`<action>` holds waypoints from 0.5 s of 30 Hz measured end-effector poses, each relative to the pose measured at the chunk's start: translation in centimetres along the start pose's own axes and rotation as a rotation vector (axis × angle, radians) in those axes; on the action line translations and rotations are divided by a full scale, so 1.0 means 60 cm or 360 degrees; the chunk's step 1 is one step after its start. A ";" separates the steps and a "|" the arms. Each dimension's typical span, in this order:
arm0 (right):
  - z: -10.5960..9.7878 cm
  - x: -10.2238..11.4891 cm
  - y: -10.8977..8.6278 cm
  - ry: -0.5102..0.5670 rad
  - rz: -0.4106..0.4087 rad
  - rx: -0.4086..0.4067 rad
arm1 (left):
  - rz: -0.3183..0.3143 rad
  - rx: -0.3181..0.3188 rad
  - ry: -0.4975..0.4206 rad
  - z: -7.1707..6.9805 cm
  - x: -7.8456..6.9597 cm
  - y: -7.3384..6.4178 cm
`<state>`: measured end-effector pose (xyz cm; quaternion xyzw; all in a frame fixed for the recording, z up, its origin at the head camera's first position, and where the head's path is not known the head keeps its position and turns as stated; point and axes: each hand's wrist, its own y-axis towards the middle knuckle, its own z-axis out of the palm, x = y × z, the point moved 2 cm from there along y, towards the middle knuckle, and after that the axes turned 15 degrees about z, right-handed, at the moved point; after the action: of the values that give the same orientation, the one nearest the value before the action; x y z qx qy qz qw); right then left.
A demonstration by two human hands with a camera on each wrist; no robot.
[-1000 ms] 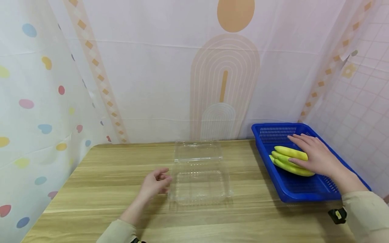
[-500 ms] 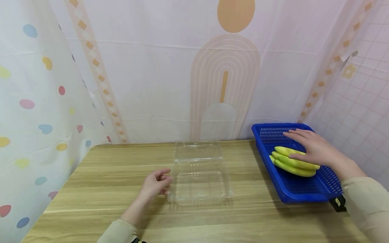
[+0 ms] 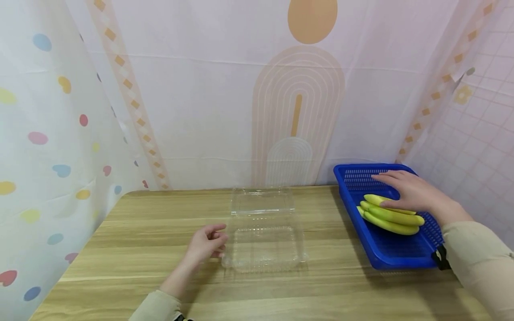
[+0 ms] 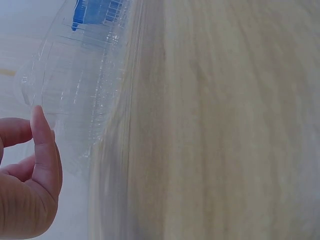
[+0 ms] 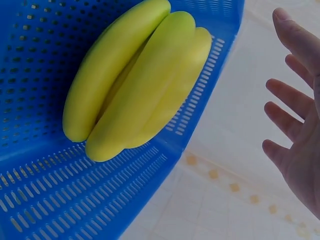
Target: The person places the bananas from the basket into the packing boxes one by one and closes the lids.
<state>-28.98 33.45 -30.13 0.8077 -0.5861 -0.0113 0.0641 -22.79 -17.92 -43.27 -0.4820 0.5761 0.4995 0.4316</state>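
Observation:
A bunch of yellow bananas (image 3: 391, 216), faintly green in places, lies in the blue plastic basket (image 3: 375, 259) on the right. My right hand (image 3: 415, 191) hovers over the bunch with fingers spread, covering part of it in the head view. From the right wrist, that hand (image 5: 302, 115) shows apart from the bananas (image 5: 140, 85). In the middle of the table lies a clear plastic clamshell box (image 3: 265, 249) with its lid folded back. Beside its left edge is my left hand (image 3: 205, 244), fingers loosely bent; its fingertips (image 4: 39, 117) are close to the box rim, and contact is hard to judge.
The wood-grain table (image 3: 132, 249) runs back to a patterned curtain (image 3: 201, 111) behind it. Curtain also hangs along the left and right sides. The basket's raised walls surround the bananas, and its far end stands near the back curtain.
My right hand has lifted off the bananas slightly and shifted left and back, uncovering more of their right ends. The left hand and the clear box have stayed put.

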 end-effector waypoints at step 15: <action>0.022 -0.009 0.026 -0.0035 -0.0037 0.0087 | 0.0021 -0.0001 -0.0014 -0.001 -0.001 -0.002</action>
<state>-30.74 33.38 -31.31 0.8156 -0.5775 -0.0048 0.0355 -22.68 -17.98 -43.23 -0.4762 0.5773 0.5046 0.4305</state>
